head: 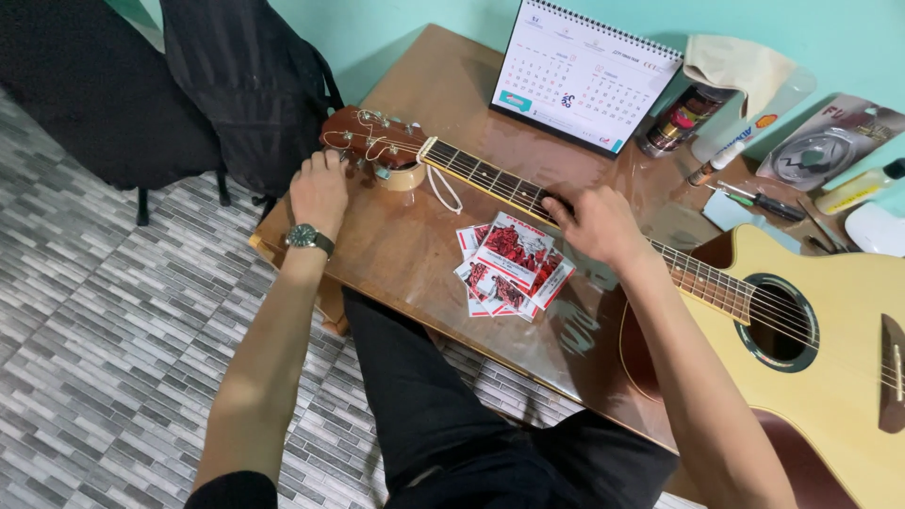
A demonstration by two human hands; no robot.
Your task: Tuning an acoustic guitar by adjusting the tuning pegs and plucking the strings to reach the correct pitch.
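An acoustic guitar lies across the wooden table point(415, 236), pale body point(830, 377) at the right, brown headstock point(372, 139) at the left. My left hand point(319, 188), with a wristwatch, rests at the headstock's near edge, its fingers on the tuning pegs. My right hand point(596, 224) lies on the neck point(490, 177), fingers pressing the strings. The headstock rests on a roll of tape point(403, 176).
Several red and white string packets point(509, 264) lie in front of the neck. A desk calendar point(580, 75), a can point(681, 121), a cloth point(740, 66), pliers point(759, 201) and small bottles stand at the back. A black backpack point(250, 85) hangs on a chair at the left.
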